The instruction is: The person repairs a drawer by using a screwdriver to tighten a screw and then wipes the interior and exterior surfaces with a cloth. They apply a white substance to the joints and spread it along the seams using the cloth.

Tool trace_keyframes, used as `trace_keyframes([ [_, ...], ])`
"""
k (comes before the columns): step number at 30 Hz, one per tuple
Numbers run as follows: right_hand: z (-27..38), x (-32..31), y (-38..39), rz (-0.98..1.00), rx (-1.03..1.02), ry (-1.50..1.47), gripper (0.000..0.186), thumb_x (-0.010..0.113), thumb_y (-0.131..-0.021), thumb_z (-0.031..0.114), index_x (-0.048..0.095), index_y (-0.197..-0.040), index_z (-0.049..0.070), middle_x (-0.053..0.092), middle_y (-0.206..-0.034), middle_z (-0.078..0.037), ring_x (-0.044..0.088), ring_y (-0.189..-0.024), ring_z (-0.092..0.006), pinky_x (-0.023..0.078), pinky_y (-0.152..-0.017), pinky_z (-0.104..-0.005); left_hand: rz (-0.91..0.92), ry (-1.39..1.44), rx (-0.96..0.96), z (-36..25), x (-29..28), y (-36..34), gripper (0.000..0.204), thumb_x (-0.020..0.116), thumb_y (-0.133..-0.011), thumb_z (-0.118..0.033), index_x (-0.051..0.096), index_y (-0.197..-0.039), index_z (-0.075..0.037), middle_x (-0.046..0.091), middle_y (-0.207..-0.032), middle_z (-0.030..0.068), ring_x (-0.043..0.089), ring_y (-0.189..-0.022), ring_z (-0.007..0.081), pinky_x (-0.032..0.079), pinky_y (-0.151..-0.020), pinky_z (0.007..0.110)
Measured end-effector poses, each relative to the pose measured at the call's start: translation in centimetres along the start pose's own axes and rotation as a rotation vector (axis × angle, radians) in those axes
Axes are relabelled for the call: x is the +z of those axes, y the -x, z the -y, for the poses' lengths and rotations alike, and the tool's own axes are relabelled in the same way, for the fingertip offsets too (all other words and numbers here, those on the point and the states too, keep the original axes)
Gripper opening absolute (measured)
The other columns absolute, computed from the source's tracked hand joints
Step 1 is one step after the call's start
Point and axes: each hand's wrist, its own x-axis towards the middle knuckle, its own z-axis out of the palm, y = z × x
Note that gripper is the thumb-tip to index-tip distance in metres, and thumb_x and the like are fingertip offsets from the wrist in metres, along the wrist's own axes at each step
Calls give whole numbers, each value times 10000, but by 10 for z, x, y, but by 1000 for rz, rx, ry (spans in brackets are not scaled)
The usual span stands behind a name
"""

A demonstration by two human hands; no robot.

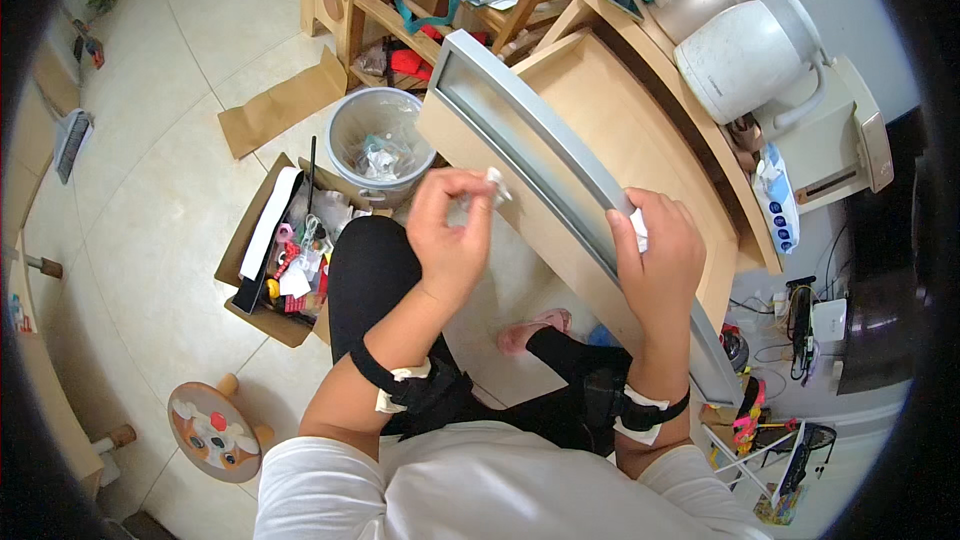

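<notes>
Grasping the rim of the grey drawer front [572,155], our R hand [662,245] is also pressing a white wad [640,230]; it is lying nearer, touching. The front's long axis is running upper L to lower R. Our L hand [455,230], to its L, is pinching a white scrap [495,178]; re: contact w/ front, we are not seeing clearly.

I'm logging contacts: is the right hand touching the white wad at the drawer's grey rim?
Touching. The head view shows the white wad tucked against the right hand, between its thumb and fingers.
</notes>
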Motion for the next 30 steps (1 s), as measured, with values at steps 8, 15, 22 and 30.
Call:
trace_keyframes([
  [8,1,-3,-1,28,27,-19,195,660,-779,191,627,-899,41,612,-783,-106,567,-722,-297,448,-624,-387,-135,-21,-21,20,-1,-83,120,660,-838,-48,654,-945,5,632,-839,19,567,-749,65,452,-669,199],
  [15,2,-4,-1,32,28,-8,204,662,-779,201,627,-907,46,608,-778,-102,567,-722,-297,447,-618,-386,-153,-146,52,18,5,-93,82,679,-810,-57,697,-879,-16,626,-819,10,527,-691,52,413,-599,190],
  [22,2,-3,-1,19,1,3,202,659,-783,203,628,-913,52,599,-770,-101,560,-712,-297,441,-605,-387,-139,-280,121,19,0,-90,94,668,-769,-14,707,-853,-33,645,-831,71,587,-685,126,461,-613,241],
  [30,3,-5,-2,26,3,19,211,657,-782,208,626,-920,52,586,-757,-102,548,-698,-298,435,-597,-387,-157,-255,151,-1,11,-98,113,663,-753,8,706,-849,-34,648,-829,97,609,-698,177,480,-631,273],
])
